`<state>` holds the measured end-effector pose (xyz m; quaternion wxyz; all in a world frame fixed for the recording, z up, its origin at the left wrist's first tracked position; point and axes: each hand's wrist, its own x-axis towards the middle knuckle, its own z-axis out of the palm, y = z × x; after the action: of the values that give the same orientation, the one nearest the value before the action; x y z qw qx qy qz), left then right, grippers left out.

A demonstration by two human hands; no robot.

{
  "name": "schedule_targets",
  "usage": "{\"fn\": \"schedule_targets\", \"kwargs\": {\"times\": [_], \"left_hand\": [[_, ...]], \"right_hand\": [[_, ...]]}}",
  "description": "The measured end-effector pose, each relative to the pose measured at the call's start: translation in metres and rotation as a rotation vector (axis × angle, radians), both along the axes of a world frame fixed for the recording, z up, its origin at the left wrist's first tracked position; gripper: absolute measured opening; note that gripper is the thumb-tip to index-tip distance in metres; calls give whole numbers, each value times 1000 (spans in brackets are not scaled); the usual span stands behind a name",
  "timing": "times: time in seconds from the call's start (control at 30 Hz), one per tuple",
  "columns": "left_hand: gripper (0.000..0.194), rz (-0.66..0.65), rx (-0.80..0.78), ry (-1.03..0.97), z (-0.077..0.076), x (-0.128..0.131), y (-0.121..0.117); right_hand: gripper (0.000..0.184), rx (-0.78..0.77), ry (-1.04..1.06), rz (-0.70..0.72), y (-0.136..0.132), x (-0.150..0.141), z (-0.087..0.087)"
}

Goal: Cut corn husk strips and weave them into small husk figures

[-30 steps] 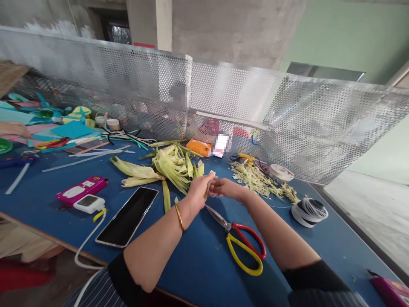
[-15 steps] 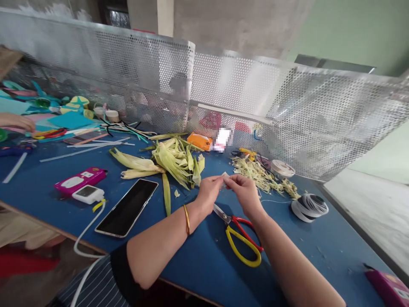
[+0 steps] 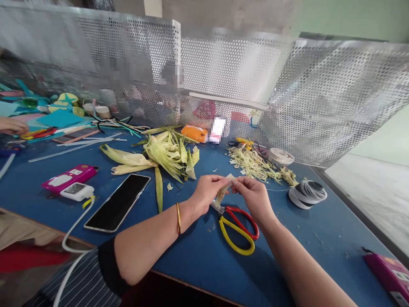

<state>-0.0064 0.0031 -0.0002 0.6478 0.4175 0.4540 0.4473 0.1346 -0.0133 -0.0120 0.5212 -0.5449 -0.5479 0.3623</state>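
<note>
A pale strip of corn husk (image 3: 221,195) is pinched between my two hands above the blue table (image 3: 191,256). My left hand (image 3: 208,191) grips it from the left, thumb on top. At its upper end, the fingertips of my right hand (image 3: 252,194) close on the same strip. Right below lie scissors (image 3: 238,230) with one red and one yellow handle; my hands and the strip cover the blades. A heap of green corn husks (image 3: 166,153) sits beyond my left hand. Past my right hand is a pile of thin, knotted husk pieces (image 3: 252,164).
A smartphone (image 3: 118,204) and a magenta device (image 3: 69,178) lie on the left. To the right stands a spool of black and white cord (image 3: 307,194). An orange packet (image 3: 194,133) rests near the perforated metal screen (image 3: 230,68). Another person's hand (image 3: 12,126) shows at the far left.
My right hand has shifted its hold, and both hands now pinch the strip with thumbs facing each other. More of the strip shows below my fingers. The view has tilted down slightly.
</note>
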Motion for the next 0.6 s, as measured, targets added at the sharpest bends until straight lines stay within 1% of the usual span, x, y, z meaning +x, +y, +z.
{"fn": "schedule_targets", "kwargs": {"times": [0.2,0.33,0.43,0.53,0.6], "left_hand": [[13,25,-52,-5,-1,3,0],[14,35,-45,5,-2,4,0],[17,31,-32,16,-2,3,0],[20,13,1,87,-3,2,0],[23,-29,58,161,-5,1,1]], "right_hand": [[28,-9,-17,-3,0,1,-1],[33,-4,-38,18,-1,0,-2],[38,-3,-14,19,0,1,-2],[39,23,13,-25,1,2,-2],[36,57,-18,-29,1,3,-2]]}}
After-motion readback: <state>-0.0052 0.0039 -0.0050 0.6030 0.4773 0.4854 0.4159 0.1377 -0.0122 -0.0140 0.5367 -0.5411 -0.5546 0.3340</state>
